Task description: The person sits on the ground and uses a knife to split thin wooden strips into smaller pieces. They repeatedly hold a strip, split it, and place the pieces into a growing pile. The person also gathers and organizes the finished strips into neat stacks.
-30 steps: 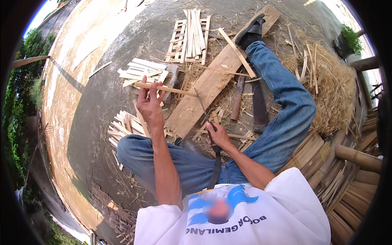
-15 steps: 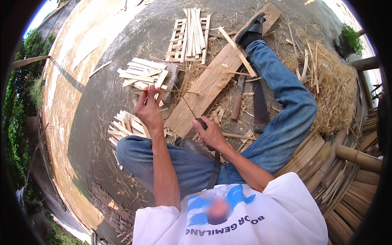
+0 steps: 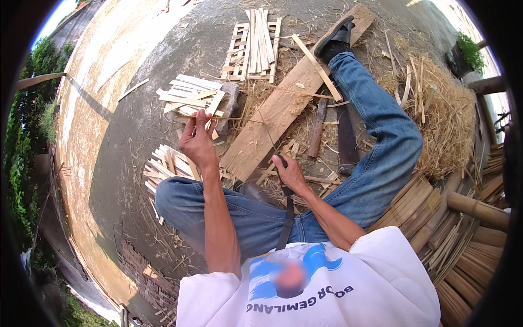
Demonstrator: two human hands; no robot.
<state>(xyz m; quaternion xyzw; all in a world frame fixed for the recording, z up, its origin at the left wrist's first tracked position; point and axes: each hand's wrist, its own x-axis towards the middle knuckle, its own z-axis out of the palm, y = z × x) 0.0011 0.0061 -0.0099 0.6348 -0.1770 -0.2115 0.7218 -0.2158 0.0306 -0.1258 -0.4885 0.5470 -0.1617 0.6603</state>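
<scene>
My left hand (image 3: 197, 143) pinches a thin bamboo strip (image 3: 234, 118) between thumb and fingers, holding it roughly level with its free end pointing right. In my right hand (image 3: 291, 175) is a knife (image 3: 268, 131), gripped by its dark handle. Its narrow blade slants up and left, and its upper part is at the strip's free end; whether they touch I cannot tell. Below both hands lies a wooden plank (image 3: 289, 103), running from between my legs to under my outstretched foot. A stack of pale strips (image 3: 193, 92) rests on a stone block just beyond my left hand.
More strips lie in a pile (image 3: 166, 166) by my left knee and on a slatted frame (image 3: 227, 62) farther off. A wooden handle (image 3: 317, 131) and a broad dark blade (image 3: 347, 136) lie between plank and leg. Fibrous shavings (image 3: 444, 125) heap at right, near split bamboo (image 3: 406, 207).
My right hand has shifted a little right, and the knife blade has swung to a steeper angle, its tip farther out. My left hand and the strip have barely moved.
</scene>
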